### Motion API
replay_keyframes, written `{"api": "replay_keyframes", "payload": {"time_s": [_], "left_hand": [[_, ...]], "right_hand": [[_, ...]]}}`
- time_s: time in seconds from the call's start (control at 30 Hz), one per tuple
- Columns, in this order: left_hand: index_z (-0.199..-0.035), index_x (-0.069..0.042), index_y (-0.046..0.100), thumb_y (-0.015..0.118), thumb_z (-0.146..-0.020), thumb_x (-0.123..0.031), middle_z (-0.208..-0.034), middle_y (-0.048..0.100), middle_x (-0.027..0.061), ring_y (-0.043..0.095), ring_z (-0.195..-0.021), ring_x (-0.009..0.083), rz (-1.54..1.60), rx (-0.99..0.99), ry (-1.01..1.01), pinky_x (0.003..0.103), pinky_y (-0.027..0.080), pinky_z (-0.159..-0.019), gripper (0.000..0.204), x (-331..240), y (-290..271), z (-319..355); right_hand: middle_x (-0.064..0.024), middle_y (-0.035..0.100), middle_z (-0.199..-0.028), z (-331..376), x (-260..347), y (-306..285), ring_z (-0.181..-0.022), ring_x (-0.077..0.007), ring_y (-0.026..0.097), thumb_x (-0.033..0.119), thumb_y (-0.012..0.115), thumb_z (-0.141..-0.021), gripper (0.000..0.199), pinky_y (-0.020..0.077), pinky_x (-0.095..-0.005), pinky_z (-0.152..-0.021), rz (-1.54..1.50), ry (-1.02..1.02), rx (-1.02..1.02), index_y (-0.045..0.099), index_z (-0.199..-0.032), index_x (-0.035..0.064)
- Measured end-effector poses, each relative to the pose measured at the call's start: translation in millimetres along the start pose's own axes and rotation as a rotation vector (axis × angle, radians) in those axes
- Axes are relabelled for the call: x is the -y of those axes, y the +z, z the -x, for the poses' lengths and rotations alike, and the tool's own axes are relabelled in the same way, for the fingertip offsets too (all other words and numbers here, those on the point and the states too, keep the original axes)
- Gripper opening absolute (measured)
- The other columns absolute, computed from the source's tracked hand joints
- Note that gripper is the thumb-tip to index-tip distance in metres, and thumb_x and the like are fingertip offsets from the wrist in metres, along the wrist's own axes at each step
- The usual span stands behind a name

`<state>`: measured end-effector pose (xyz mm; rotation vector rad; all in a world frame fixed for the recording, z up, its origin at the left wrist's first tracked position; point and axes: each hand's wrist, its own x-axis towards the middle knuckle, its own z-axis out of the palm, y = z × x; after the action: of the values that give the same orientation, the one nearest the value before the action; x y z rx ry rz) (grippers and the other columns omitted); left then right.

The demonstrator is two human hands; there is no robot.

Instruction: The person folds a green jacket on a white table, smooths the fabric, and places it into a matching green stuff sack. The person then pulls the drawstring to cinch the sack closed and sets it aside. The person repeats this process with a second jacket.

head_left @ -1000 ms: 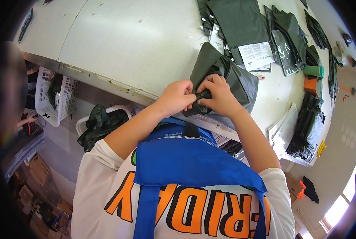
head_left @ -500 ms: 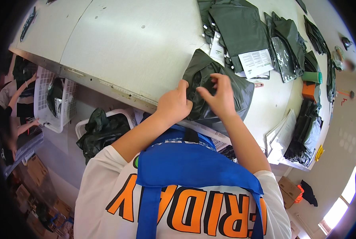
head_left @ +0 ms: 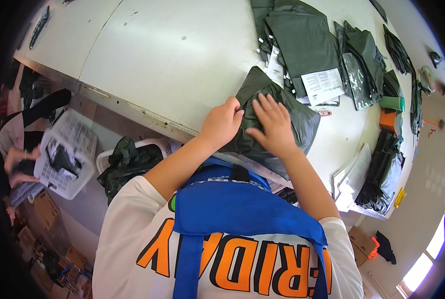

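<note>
Hands have parted from the close pinch of a second ago: the right hand (head_left: 275, 124) now lies open, fingers spread, on the dark green, glossy fabric bundle (head_left: 304, 122), while the left hand (head_left: 225, 122) is curled closed at its left edge, apparently gripping the cloth. The bundle sits at the near edge of the long, off-white desk (head_left: 157, 65). Work seems to have turned from fine pinching to flattening.
</note>
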<state>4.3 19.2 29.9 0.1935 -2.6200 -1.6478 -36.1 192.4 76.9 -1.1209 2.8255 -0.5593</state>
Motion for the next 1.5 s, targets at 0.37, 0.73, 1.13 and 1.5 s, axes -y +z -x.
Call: {"api": "replay_keyframes", "payload": {"time_s": [0.37, 0.73, 1.13, 1.5], "left_hand": [[-0.086, -0.004, 0.043, 0.055, -0.085, -0.012, -0.067, 0.057, 0.0201, 0.056, -0.066, 0.0422, -0.057, 0.31, 0.12, 0.05, 0.043, -0.058, 0.015, -9.8, 31.1, -6.8], [-0.081, 0.002, 0.052, 0.058, -0.08, -0.008, -0.066, 0.061, 0.0204, 0.062, -0.056, 0.0345, -0.172, 0.457, -0.147, 0.043, 0.05, -0.054, 0.012, -0.3, 41.9, -34.2], [-0.067, -0.001, 0.065, 0.062, -0.062, -0.013, -0.071, 0.062, 0.0244, 0.063, -0.069, 0.0415, -0.216, 0.436, 0.007, 0.048, 0.051, -0.062, 0.013, -2.2, 48.5, -29.6], [-0.077, -0.003, 0.056, 0.06, -0.076, -0.022, -0.071, 0.061, 0.0151, 0.062, -0.068, 0.0338, -0.158, 0.07, 0.093, 0.044, 0.049, -0.059, 0.019, -31.0, -9.0, 63.4]], "right_hand": [[-0.0221, 0.04, -0.139, 3.3, -28.8, 60.7, -0.136, -0.0347, 0.028, 0.027, 0.061, -0.075, 0.065, 0.0197, -0.0439, -0.112, -0.073, 0.088, 0.087, 0.045, -0.131, -0.0014], [-0.0035, 0.058, -0.093, 41.7, -5.7, 26.3, -0.083, -0.0205, 0.055, 0.007, 0.068, -0.073, 0.021, 0.0421, -0.0327, -0.078, -0.546, 0.031, -0.217, 0.062, -0.093, 0.0083], [-0.0086, 0.061, -0.084, 51.6, 40.3, 35.6, -0.075, -0.0277, 0.058, 0.001, 0.064, -0.068, 0.016, 0.0445, -0.0386, -0.065, -0.168, -0.241, -0.07, 0.063, -0.083, 0.0076], [-0.0156, 0.055, -0.086, 40.3, 23.3, 28.6, -0.079, -0.0297, 0.052, 0.008, 0.053, -0.091, 0.009, 0.0431, -0.0364, -0.074, -0.302, 0.13, -0.084, 0.052, -0.091, -0.0017]]}}
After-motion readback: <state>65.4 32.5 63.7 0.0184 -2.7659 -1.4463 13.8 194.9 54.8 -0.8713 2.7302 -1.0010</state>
